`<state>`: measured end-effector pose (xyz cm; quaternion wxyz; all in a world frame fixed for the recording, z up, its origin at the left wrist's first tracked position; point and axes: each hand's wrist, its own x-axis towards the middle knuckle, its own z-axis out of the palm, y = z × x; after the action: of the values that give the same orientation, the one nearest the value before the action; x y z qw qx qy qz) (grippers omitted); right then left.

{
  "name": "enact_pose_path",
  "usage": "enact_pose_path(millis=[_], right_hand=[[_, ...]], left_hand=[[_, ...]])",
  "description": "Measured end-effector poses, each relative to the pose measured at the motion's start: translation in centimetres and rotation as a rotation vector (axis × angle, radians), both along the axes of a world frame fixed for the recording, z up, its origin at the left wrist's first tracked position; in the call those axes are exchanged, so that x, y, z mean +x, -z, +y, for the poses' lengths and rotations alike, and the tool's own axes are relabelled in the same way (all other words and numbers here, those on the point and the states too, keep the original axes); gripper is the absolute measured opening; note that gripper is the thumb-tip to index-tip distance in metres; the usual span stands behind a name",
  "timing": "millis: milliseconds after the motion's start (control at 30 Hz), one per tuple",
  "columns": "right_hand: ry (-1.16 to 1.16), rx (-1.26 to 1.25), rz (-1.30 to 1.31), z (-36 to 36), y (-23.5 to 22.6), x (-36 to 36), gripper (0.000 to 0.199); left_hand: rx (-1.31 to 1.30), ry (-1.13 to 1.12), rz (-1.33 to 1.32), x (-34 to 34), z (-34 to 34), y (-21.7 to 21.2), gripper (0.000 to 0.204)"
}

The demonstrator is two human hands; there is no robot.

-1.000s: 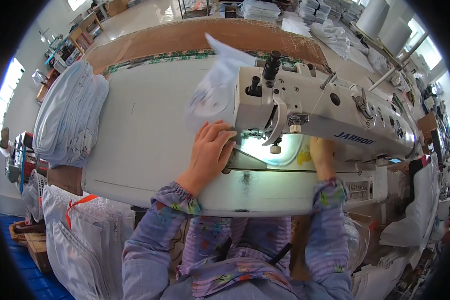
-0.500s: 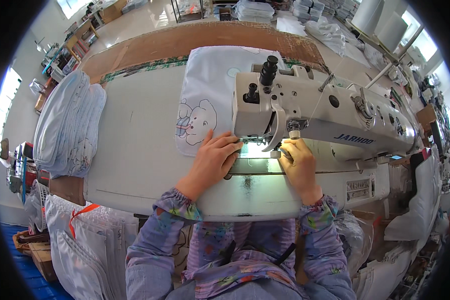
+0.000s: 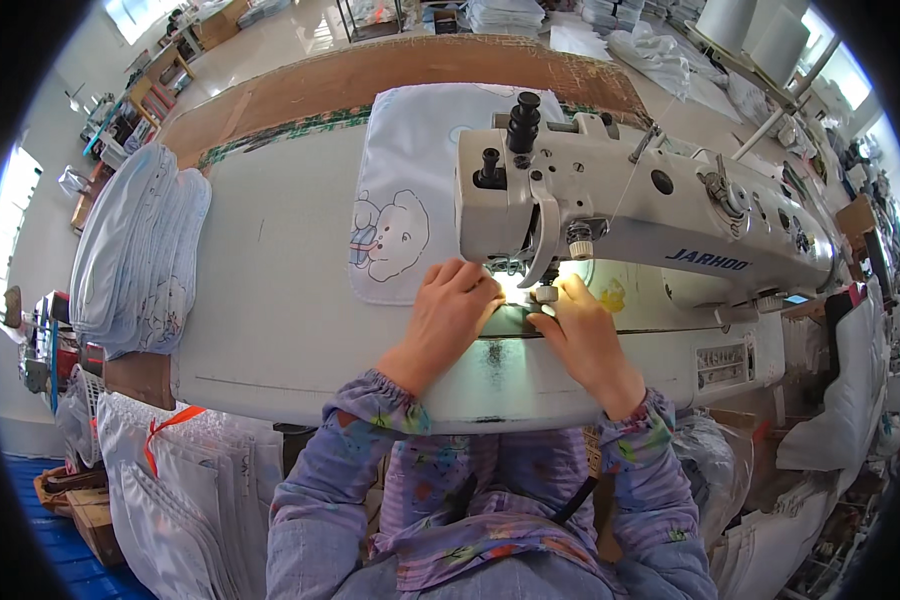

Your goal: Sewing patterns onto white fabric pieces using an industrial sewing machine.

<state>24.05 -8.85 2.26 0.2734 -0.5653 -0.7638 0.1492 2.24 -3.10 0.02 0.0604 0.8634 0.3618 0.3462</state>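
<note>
A white sewing machine [image 3: 560, 190] reaches in from the right, its lit needle area over the bed. Left of the needle, my left hand [image 3: 448, 312] has its fingers curled and thumb drawn in. My right hand [image 3: 592, 342] is bent at the other side, thumb and forefinger close to the presser foot [image 3: 547, 292]. What the fingertips of either hand hold is hidden. Behind the machine head lies a white cloth piece [image 3: 400, 165] with a cartoon bear print, flat on the table. A yellow printed patch [image 3: 613, 294] shows beside my right hand.
A thick stack of similar printed cloth pieces [image 3: 135, 250] stands on the table's left end. More white pieces [image 3: 185, 480] hang below, tied with a red strip. Large white thread cones [image 3: 725, 22] stand at the back right.
My left hand has shifted right and its fingers have curled in. My right hand has come slightly left, toward the needle. The yellow patch now shows beside it.
</note>
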Motion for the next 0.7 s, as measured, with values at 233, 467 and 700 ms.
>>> enact_pose_path(millis=[233, 467, 700], right_hand=[[0.004, -0.024, -0.101, 1.7, 0.5, -3.2, 0.026], [0.179, 0.121, 0.027, 0.0, 1.7, -0.2, 0.019], [0.232, 0.182, 0.129, -0.4, 1.2, 0.6, 0.021]], left_hand=[[-0.148, -0.026, -0.174, -0.2, 0.3, 0.1, 0.007], [-0.198, -0.237, -0.396, -1.9, 0.2, -0.2, 0.008], [-0.194, -0.087, -0.109, -2.4, 1.0, 0.3, 0.015]])
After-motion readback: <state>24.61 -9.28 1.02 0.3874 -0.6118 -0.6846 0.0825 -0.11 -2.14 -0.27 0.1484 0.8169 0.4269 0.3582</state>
